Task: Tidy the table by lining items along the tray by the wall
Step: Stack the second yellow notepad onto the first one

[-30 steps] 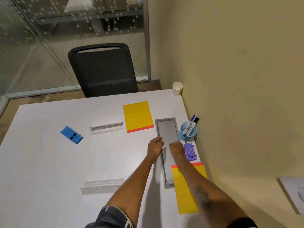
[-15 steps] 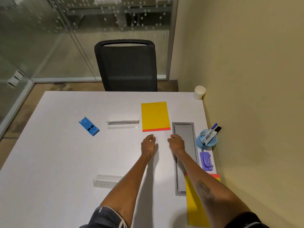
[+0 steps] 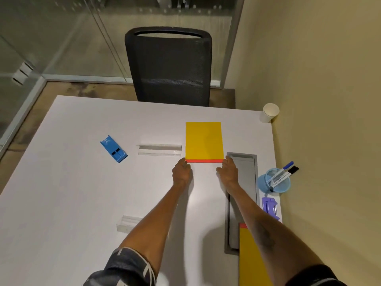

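A yellow pad with a red edge lies flat on the white table, just left of the grey tray that runs along the wall side. My left hand touches the pad's near left corner and my right hand its near right corner; whether the fingers grip it is unclear. A second yellow pad lies by the tray's near end, partly under my right forearm. A blue cup with markers and a purple clip stand between tray and wall.
A blue block and a clear plastic strip lie left of the pad. Another clear strip is nearer, partly behind my left forearm. A white paper cup stands in the far corner. A black chair faces the far edge.
Both hands left the tray and moved forward and left to the near corners of the far yellow pad. The camera turned left too.
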Action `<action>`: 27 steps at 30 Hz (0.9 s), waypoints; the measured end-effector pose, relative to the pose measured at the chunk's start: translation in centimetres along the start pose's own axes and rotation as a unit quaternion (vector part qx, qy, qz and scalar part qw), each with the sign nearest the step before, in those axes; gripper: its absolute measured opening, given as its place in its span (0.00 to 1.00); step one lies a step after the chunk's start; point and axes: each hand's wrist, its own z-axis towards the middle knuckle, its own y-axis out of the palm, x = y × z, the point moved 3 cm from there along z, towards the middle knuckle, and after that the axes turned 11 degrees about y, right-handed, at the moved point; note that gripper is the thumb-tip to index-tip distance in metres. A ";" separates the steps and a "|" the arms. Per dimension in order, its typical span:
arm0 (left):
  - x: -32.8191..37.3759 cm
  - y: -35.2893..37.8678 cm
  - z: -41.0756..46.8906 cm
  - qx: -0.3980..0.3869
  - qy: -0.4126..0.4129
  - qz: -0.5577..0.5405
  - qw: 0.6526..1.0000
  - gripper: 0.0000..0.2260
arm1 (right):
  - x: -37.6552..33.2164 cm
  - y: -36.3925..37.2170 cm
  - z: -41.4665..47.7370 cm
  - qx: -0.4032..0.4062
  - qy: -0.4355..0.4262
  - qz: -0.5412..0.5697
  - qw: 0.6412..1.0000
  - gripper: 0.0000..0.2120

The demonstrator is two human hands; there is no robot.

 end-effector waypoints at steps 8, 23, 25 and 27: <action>-1.9 0.6 2.2 -0.004 -0.028 0.040 0.999 0.18 | -0.2 0.8 2.5 -0.021 0.035 -0.022 0.999 0.36; -2.2 1.6 3.1 -0.022 0.019 0.092 0.995 0.18 | 0.2 1.7 4.0 0.014 0.035 0.006 0.999 0.21; -2.1 1.6 2.9 -0.016 0.020 0.083 0.996 0.20 | 0.3 1.6 4.3 0.020 0.036 0.025 0.999 0.15; -2.0 1.6 2.9 -0.007 0.017 0.072 0.997 0.21 | 0.2 1.5 4.6 0.027 0.040 0.046 0.998 0.08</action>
